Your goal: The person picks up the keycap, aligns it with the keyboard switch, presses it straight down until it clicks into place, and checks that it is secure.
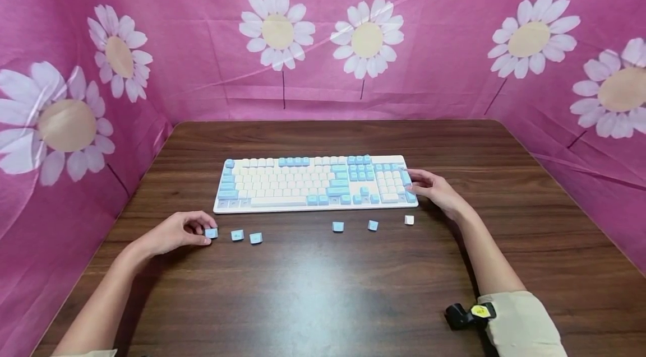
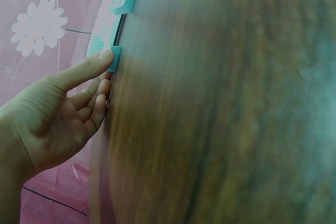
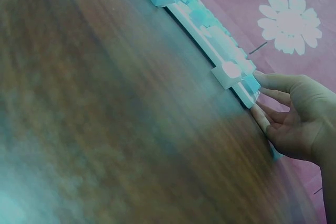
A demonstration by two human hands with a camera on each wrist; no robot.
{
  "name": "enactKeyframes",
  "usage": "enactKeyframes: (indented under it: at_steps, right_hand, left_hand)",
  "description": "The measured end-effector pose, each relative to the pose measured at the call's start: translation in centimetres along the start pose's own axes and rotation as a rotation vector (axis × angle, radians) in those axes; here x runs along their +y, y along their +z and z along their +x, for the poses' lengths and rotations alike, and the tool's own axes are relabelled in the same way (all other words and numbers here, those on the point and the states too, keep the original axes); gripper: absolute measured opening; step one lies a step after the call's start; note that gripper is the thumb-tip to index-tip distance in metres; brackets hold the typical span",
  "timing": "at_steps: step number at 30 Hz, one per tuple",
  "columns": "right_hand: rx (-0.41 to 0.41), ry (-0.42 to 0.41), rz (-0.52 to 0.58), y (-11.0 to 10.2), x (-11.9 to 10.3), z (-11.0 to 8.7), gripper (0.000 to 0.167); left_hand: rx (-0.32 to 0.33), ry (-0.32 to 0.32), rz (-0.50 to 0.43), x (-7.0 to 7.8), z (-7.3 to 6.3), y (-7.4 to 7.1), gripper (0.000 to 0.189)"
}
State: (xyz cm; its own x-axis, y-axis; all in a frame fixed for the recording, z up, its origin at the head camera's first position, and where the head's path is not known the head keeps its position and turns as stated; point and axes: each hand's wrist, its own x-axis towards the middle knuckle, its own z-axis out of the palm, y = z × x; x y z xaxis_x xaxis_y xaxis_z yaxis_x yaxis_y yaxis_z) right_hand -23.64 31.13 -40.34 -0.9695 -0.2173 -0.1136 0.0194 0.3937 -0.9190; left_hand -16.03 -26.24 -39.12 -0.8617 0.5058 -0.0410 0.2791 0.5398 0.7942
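A white and light-blue keyboard (image 1: 282,184) lies on the wooden table, with a few bare switch spots (image 1: 233,203) along its bottom row. My left hand (image 1: 179,231) is in front of the keyboard's left corner, pinching a blue keycap (image 1: 211,232) between thumb and fingers. Beside it on the table are two more blue keycaps, one keycap (image 1: 237,235) nearer and another keycap (image 1: 255,238) farther right. At the keyboard's right end, my right hand (image 1: 438,193) touches the side edge with its fingertips, its fingers fairly straight. The right wrist view shows this hand (image 3: 294,111) at the keyboard's corner.
Two blue keycaps, one keycap (image 1: 338,226) and another keycap (image 1: 373,225), plus a white keycap (image 1: 409,220), lie in front of the keyboard's right half. A pink cloth (image 1: 323,88) with daisies encloses the table (image 1: 313,290). A black strap device (image 1: 466,316) sits by the right sleeve.
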Motion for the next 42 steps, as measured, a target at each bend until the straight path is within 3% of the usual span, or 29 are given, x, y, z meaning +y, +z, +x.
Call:
enactKeyframes:
  at_steps: [7, 14, 27, 42]
  right_hand:
    - [0.004, -0.015, -0.006, 0.0, 0.1, 0.0, 0.062]
    - [0.008, -0.009, -0.008, 0.1, 0.1, 0.0, 0.063]
    - [0.000, 0.001, -0.005, 0.0, 0.2, 0.0, 0.063]
    - [-0.001, -0.009, -0.007, 0.0, -0.1, -0.2, 0.063]
  left_hand:
    - [-0.012, -0.009, 0.002, 0.0, 0.0, -0.1, 0.021]
    - [-0.011, 0.024, 0.030, -0.2, 0.1, 0.0, 0.022]
    - [-0.011, -0.038, 0.056, 0.0, 0.3, -0.2, 0.019]
    - [-0.011, -0.048, 0.093, 0.9, 0.9, -0.7, 0.018]
